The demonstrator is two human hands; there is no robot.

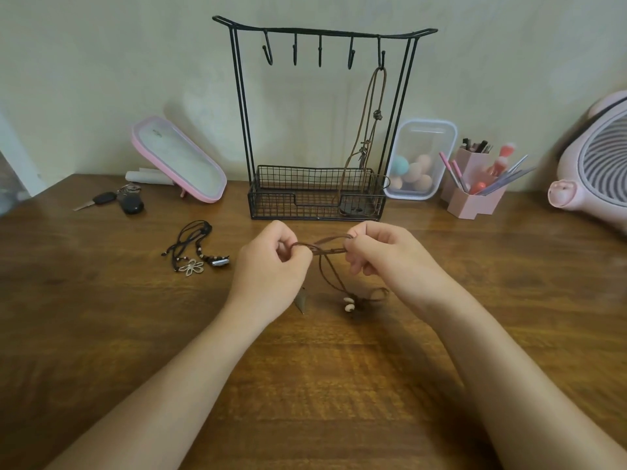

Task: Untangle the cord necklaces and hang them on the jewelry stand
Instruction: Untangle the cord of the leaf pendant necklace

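Above the wooden surface, curled fingers of the left hand and right hand pinch a brown cord necklace, its beads lying nearer. Beyond, a second necklace hangs from the jewelry stand; tangled black necklaces lie left.

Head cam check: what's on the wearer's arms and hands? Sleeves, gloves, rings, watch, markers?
Nothing worn that shows. The left hand and right hand are bare: no gloves, rings or tape. The left forearm and right forearm are bare from the wrist to the frame's lower edge, with no sleeve, cuff, watch, bracelet, cable or tracking marker in view.
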